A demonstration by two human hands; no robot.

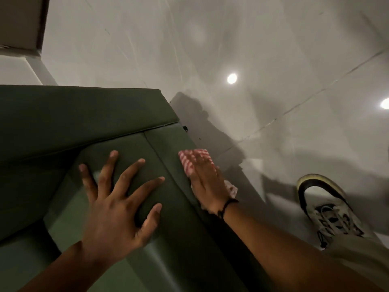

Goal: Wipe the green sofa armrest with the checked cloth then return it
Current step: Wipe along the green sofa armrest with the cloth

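The green sofa armrest (168, 142) runs from the lower middle up toward the centre of the view. My left hand (117, 199) lies flat on its top with the fingers spread wide, holding nothing. My right hand (207, 182) presses the red-and-white checked cloth (190, 158) flat against the armrest's outer side, near the right edge. The cloth shows beyond my fingertips and again beside my wrist; the part under my palm is hidden. A black band circles my right wrist.
The green sofa back (73, 114) fills the left side. Glossy pale floor tiles (273, 60) spread to the right and above, with ceiling lights reflected in them. My shoe (328, 207) stands on the floor at the right. A brown cabinet corner (21, 24) sits top left.
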